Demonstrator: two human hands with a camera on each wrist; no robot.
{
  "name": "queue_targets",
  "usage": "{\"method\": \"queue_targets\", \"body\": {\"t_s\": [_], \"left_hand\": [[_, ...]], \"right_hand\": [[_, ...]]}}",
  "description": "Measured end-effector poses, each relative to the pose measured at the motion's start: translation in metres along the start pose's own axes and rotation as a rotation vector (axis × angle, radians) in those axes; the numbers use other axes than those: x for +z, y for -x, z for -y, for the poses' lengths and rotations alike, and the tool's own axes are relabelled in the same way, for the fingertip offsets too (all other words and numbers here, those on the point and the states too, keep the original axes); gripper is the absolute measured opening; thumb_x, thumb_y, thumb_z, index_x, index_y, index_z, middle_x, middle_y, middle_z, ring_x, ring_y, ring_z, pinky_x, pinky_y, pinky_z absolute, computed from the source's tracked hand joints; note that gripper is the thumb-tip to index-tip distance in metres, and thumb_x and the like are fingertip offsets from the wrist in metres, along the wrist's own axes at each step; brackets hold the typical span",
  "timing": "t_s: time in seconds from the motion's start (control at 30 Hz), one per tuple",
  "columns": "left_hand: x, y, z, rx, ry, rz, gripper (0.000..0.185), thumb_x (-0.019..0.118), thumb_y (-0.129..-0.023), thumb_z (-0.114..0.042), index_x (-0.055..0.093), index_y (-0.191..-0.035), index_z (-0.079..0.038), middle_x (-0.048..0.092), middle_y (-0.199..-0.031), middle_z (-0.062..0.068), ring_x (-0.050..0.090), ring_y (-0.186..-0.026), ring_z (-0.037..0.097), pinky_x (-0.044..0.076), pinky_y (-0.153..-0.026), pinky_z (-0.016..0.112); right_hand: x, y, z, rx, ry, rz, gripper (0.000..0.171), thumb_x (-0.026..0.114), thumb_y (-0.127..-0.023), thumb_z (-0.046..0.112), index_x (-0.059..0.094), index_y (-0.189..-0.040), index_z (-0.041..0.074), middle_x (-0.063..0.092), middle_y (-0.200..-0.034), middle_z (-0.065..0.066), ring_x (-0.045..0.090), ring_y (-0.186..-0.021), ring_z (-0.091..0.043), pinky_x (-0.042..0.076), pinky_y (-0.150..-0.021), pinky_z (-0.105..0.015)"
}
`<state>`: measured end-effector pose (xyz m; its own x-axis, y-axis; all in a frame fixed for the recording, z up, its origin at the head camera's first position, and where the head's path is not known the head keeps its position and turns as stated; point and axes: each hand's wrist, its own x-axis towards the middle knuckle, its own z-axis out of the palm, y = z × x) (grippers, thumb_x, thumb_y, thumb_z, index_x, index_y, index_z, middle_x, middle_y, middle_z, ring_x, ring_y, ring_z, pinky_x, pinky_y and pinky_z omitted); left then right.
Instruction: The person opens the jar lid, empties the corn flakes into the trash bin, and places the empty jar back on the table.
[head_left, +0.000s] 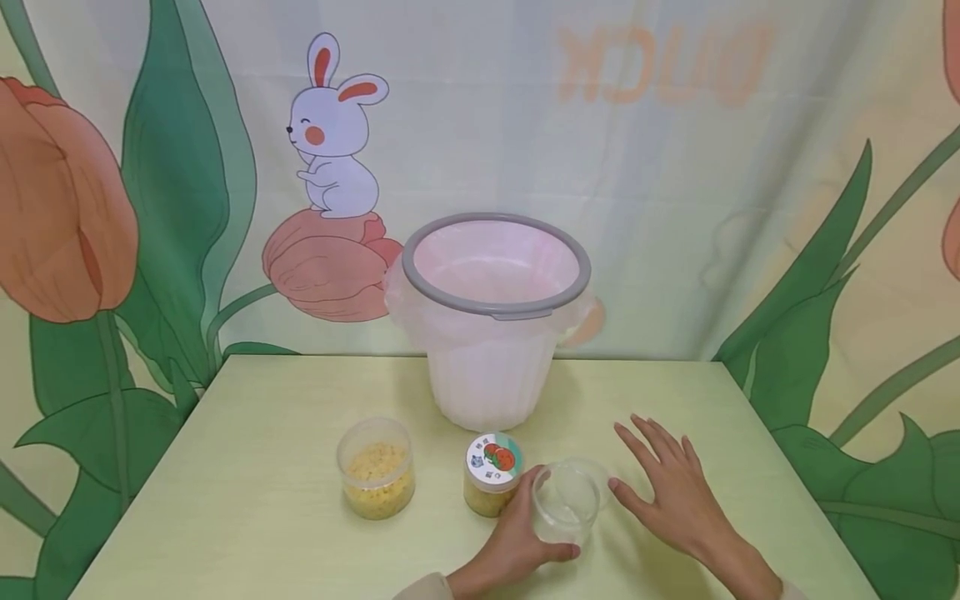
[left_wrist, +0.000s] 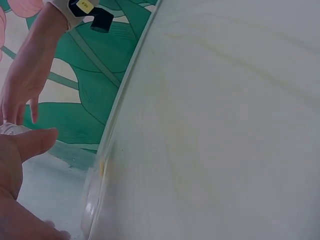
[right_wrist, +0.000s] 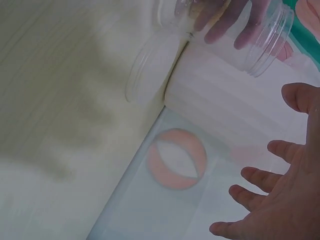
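My left hand [head_left: 517, 537] grips a clear plastic jar [head_left: 564, 508], its thumb low on the near side and its fingers around the left. In the right wrist view, the fingers show through the wall of the jar [right_wrist: 235, 30]. Just behind the jar lies a clear round lid [head_left: 596, 477], seen in the right wrist view too. My right hand [head_left: 667, 487] hovers to the right with its fingers spread and nothing in them. Close to the left fingers stands a small jar [head_left: 491, 475] with a tomato-printed lid and yellowish contents.
An open clear tub [head_left: 377, 471] of yellow crumbs stands on the left of the table [head_left: 255, 500]. At the back is a white bin [head_left: 491, 375] with a grey rim and a pale liner bag. A printed curtain [head_left: 480, 108] hangs behind the table.
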<state>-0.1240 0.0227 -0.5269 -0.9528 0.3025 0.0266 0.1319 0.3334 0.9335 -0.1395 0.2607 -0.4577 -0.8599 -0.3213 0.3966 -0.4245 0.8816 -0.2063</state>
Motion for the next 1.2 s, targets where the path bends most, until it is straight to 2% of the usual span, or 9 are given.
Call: {"method": "queue_targets", "body": {"t_s": [0.2, 0.43, 0.73, 0.93, 1.2], "left_hand": [[0.008, -0.007, 0.002, -0.012, 0.004, -0.045, 0.106, 0.09, -0.068, -0.03, 0.025, -0.151, -0.021, 0.045, -0.149, 0.012, 0.044, -0.134, 0.033, 0.039, -0.109, 0.054], [0.015, -0.018, 0.002, -0.013, 0.051, -0.084, 0.106, 0.09, -0.067, -0.025, 0.025, -0.151, -0.022, 0.043, -0.15, 0.006, 0.043, -0.138, 0.028, 0.036, -0.114, 0.051], [0.024, -0.029, -0.001, -0.036, 0.059, -0.145, 0.108, 0.091, -0.065, -0.025, 0.027, -0.151, -0.019, 0.044, -0.15, 0.008, 0.043, -0.138, 0.031, 0.036, -0.113, 0.054], [0.028, -0.037, -0.002, -0.065, 0.079, -0.167, 0.109, 0.09, -0.067, -0.025, 0.023, -0.152, -0.02, 0.042, -0.152, 0.008, 0.04, -0.14, 0.033, 0.036, -0.114, 0.054], [0.033, -0.049, -0.002, -0.054, 0.103, -0.184, 0.109, 0.09, -0.067, -0.024, 0.023, -0.153, -0.022, 0.04, -0.152, 0.011, 0.041, -0.139, 0.035, 0.037, -0.112, 0.056]], "right_hand": [[0.003, 0.005, -0.006, 0.021, -0.01, -0.002, 0.067, 0.066, -0.089, 0.044, 0.043, -0.149, 0.023, 0.041, -0.154, -0.01, 0.034, -0.142, -0.036, 0.023, -0.107, -0.072], [0.003, 0.008, -0.009, 0.047, -0.028, 0.004, 0.067, 0.066, -0.089, 0.045, 0.043, -0.148, 0.022, 0.04, -0.154, -0.011, 0.033, -0.142, -0.036, 0.022, -0.107, -0.073], [0.003, 0.011, -0.011, 0.05, -0.039, -0.006, 0.067, 0.066, -0.09, 0.045, 0.044, -0.148, 0.022, 0.041, -0.153, -0.011, 0.033, -0.142, -0.036, 0.022, -0.106, -0.074], [0.003, 0.011, -0.012, 0.052, -0.037, -0.006, 0.067, 0.066, -0.09, 0.045, 0.044, -0.148, 0.023, 0.041, -0.153, -0.011, 0.034, -0.142, -0.036, 0.023, -0.106, -0.073], [0.002, 0.012, -0.014, 0.061, -0.035, -0.01, 0.067, 0.067, -0.089, 0.045, 0.045, -0.148, 0.021, 0.042, -0.153, -0.011, 0.033, -0.142, -0.036, 0.023, -0.106, -0.074]]}}
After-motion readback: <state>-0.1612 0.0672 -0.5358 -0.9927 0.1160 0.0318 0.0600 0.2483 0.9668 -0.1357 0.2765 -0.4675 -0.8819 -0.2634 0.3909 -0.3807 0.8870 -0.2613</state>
